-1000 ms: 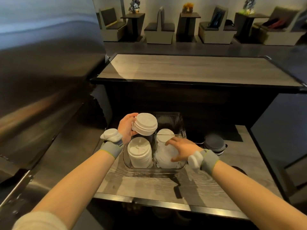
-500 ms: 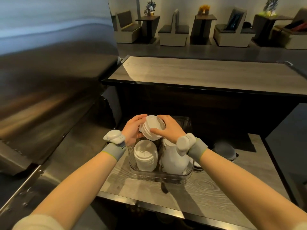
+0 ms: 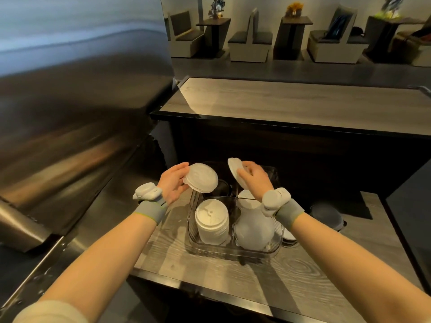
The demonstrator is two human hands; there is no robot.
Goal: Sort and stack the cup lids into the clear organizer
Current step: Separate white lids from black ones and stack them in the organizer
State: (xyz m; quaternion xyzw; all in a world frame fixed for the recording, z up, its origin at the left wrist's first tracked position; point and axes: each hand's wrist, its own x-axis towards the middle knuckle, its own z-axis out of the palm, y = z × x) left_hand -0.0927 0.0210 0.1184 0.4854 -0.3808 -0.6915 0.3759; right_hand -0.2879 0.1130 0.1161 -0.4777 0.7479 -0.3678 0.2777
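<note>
A clear organizer [image 3: 233,249] with several compartments stands on the wooden counter. Its front left compartment holds a tall stack of white lids [image 3: 211,221]; the front right one holds another white stack [image 3: 254,230]. Above the organizer's back left, my left hand [image 3: 173,183] grips a small stack of white lids [image 3: 202,177]. Over the back right, my right hand [image 3: 254,178] pinches a single white lid [image 3: 234,170], tilted on edge. The two hands are apart.
A pile of dark grey lids [image 3: 326,216] lies right of the organizer. A large steel appliance [image 3: 70,113] fills the left. A raised dark bar counter [image 3: 291,106] stands behind. Bare wooden counter [image 3: 233,276] lies in front of the organizer.
My right hand left the front right stack, met the left hand's lids, and has pulled one lid off to the right. The hands have separated.
</note>
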